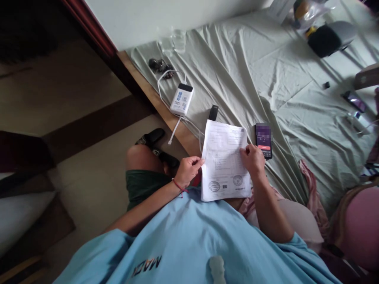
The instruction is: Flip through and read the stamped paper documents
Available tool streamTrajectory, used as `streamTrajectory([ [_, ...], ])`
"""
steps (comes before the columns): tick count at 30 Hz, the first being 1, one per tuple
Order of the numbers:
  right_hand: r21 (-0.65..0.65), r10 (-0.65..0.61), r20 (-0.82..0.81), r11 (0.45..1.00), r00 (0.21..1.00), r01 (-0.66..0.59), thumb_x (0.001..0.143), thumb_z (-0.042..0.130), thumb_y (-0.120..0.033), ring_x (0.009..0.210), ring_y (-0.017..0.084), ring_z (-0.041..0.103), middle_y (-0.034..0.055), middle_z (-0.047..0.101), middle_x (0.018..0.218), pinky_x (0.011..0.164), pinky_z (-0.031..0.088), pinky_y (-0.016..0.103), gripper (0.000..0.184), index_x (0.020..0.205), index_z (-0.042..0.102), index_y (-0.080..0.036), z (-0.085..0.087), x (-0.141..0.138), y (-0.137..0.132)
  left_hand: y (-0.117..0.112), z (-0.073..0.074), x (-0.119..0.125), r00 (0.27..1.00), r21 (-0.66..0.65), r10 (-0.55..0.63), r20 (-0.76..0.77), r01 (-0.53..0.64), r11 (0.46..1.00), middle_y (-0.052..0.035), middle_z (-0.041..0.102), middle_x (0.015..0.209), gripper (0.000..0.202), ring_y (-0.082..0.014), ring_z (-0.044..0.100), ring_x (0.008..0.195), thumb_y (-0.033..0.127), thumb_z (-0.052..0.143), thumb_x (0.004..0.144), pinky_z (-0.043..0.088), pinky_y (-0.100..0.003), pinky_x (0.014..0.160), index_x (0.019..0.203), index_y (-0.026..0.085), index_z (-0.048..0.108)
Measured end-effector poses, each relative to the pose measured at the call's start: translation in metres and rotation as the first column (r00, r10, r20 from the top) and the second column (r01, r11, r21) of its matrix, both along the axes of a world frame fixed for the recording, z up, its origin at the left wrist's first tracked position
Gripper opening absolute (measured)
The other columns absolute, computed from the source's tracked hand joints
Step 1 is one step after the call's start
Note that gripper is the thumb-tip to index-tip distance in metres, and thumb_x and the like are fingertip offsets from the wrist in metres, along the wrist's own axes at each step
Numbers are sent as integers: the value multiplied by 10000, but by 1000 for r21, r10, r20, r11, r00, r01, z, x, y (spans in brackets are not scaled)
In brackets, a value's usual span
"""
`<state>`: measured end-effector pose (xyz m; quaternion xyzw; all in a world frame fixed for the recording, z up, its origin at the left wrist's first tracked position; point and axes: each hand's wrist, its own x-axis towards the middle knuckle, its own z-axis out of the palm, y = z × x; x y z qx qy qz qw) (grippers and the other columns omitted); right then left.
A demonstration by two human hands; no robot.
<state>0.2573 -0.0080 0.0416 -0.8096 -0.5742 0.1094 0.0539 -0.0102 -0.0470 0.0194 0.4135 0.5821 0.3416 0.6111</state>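
Observation:
A printed sheet of paper (pixel 225 157) with round and oval stamps near its lower edge is held up in front of my lap. My left hand (pixel 187 170), a red string around its wrist, pinches the sheet's left edge between thumb and finger. On the opposite edge, my right hand (pixel 254 159) is closed on the paper with bent fingers. Just beyond my right hand lies a phone (pixel 263 138) with a lit screen. A small black device (pixel 213 113) shows past the sheet's top edge, its lower part hidden.
A white power bank (pixel 181 99) with a cable (pixel 174 131) lies near the wooden bed edge (pixel 154 92). Behind it are dark sunglasses (pixel 161 67) and clear glasses (pixel 179 40). A dark case (pixel 324 40) and another phone (pixel 354 100) rest farther right on the green sheet.

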Motion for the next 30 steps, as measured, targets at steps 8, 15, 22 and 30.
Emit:
streamTrajectory([
  [8, 13, 11, 34, 1000, 999, -12, 915, 523, -381, 848, 216, 562, 94, 648, 991, 695, 365, 319, 256, 892, 689, -187, 3, -3, -4, -3, -3, 0, 1000, 30, -15, -27, 15, 999, 26, 459, 514, 478, -83, 361, 445, 614, 721, 756, 238, -216, 422, 685, 152, 620],
  [15, -34, -22, 40, 999, 999, 23, 927, 523, -371, 785, 195, 556, 99, 647, 1064, 674, 374, 323, 239, 902, 688, -200, 8, -6, -2, -1, -7, 0, 999, 45, -26, -34, 28, 999, 23, 491, 529, 447, -87, 353, 456, 585, 725, 760, 249, -220, 431, 714, 143, 673],
  [22, 130, 61, -52, 990, 997, -54, 850, 557, -349, 1031, 279, 562, 139, 660, 1084, 907, 445, 396, 320, 1094, 646, -162, -1, 2, -4, -1, 8, -1, 986, 219, -75, -146, 106, 970, -10, 620, 638, 353, -122, 502, 575, 473, 658, 857, 359, -220, 516, 712, 153, 691],
  [30, 140, 12, -627, 985, 779, 97, 838, 627, -483, 867, 235, 674, 110, 741, 1049, 794, 530, 370, 609, 1348, 532, -163, -6, 12, -1, -4, 23, -9, 990, 380, -112, -88, 137, 915, -34, 682, 722, 265, -132, 579, 646, 399, 692, 869, 443, -222, 617, 794, 151, 751],
])
